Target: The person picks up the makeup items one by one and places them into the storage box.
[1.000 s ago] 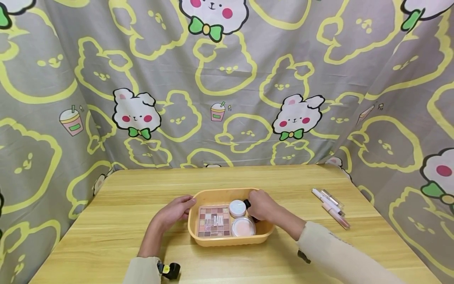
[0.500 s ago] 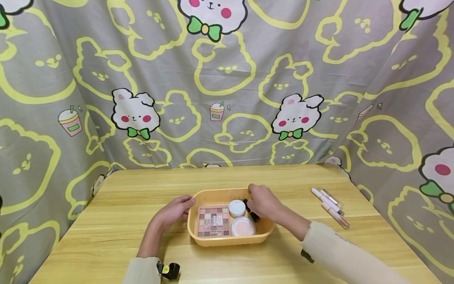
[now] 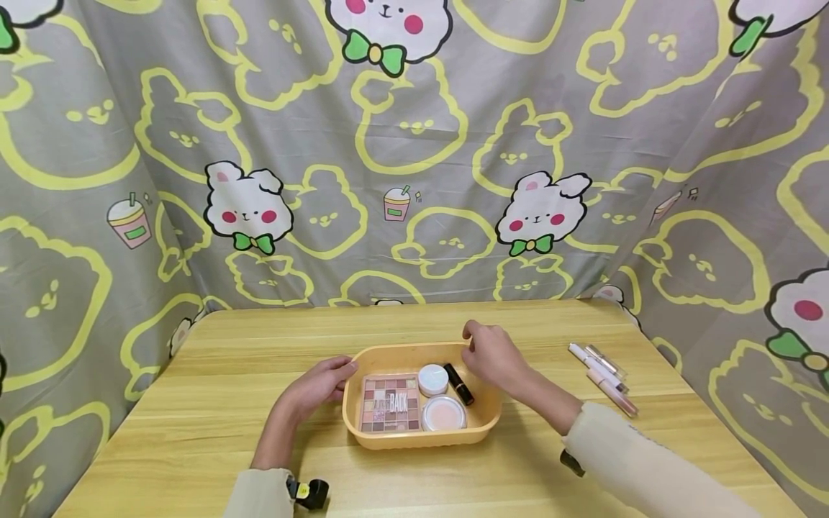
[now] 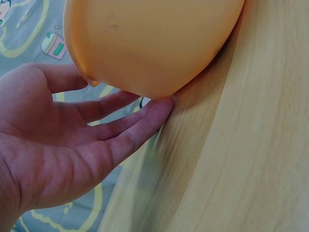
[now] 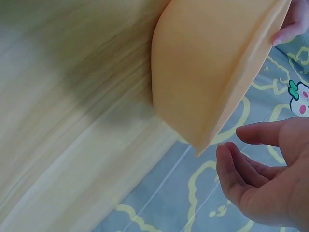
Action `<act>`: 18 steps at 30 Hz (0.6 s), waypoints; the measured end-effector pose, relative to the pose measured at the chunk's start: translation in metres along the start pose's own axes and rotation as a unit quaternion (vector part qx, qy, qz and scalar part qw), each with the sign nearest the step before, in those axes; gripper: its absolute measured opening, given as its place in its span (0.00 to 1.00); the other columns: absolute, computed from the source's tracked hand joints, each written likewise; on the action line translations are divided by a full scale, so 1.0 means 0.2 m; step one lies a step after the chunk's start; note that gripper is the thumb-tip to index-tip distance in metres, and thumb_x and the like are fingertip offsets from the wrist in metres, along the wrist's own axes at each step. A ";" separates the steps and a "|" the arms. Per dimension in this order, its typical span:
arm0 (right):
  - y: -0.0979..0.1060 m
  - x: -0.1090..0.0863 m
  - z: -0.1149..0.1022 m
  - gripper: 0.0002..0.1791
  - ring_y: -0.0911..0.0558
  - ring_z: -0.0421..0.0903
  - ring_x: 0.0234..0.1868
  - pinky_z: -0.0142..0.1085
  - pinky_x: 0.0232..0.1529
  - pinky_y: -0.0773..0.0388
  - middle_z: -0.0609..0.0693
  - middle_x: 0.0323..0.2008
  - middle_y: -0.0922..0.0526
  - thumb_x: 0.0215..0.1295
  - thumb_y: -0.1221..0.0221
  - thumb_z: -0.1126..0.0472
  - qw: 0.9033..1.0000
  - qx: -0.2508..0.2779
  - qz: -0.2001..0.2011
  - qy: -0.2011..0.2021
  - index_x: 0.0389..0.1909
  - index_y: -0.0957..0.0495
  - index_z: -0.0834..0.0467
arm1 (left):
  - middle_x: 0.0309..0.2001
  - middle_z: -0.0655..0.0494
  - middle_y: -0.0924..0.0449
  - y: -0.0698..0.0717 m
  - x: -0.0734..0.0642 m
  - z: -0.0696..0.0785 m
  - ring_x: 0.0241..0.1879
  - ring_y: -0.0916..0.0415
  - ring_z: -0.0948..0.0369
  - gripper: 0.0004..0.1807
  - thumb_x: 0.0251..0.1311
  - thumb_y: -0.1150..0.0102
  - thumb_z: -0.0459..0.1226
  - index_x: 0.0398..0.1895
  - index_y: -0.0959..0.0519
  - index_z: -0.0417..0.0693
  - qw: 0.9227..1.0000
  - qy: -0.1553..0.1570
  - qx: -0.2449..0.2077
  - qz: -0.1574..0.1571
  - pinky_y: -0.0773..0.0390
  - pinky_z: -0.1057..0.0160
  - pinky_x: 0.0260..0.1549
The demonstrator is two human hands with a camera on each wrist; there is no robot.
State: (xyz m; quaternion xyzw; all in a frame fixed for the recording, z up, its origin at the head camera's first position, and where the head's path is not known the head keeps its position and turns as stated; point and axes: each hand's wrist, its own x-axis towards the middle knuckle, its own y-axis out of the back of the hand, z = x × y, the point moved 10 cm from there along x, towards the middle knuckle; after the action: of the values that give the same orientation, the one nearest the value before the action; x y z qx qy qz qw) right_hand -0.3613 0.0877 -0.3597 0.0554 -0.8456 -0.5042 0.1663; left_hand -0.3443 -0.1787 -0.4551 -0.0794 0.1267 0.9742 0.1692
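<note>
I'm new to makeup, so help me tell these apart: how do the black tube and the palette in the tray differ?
The black tube is slim and dark; the palette is flat with coloured squares. The palette is much larger than the black tube. The black tube lies slanted; the palette sits roughly straight. Both lie in the orange tray.

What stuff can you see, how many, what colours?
Table: 1, yellowish wood, in front
Curtain: 1 or more, grey and yellow, behind
Tray: 1, orange, on the table
Palette: 1, pink with coloured squares, tray's left
Small jar: 1, white, tray's middle
Round case: 1, pale pink, in front of the jar
Short tube: 1, black, right of the jar
Slim tubes: 3, white, pink, clear-and-gold, table's right
Sleeves: 2, beige, low down
Wrist gadgets: 2, black, by the sleeves
Left grip: 1, bare, holding the tray's left end
Right grip: 1, bare, near the tray's back right corner
</note>
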 end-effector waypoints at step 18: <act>0.08 -0.02 0.12 0.13 0.22 0.44 0.24 0.35 0.25 0.25 0.52 0.26 0.18 0.64 0.37 0.65 0.999 -0.020 0.024 -0.008 0.48 0.20 0.66 | 0.57 0.34 0.22 0.00 0.00 -0.01 0.48 0.18 0.55 0.32 0.79 0.58 0.43 0.73 0.44 0.25 1.000 0.004 0.000 0.003 0.17 0.55 0.52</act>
State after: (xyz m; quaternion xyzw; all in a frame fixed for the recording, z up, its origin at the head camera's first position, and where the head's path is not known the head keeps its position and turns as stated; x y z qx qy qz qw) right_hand -0.3648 0.1156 -0.3569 0.0277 -0.8375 -0.5178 0.1725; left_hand -0.3450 -0.1795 -0.4573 -0.0827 0.1272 0.9744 0.1662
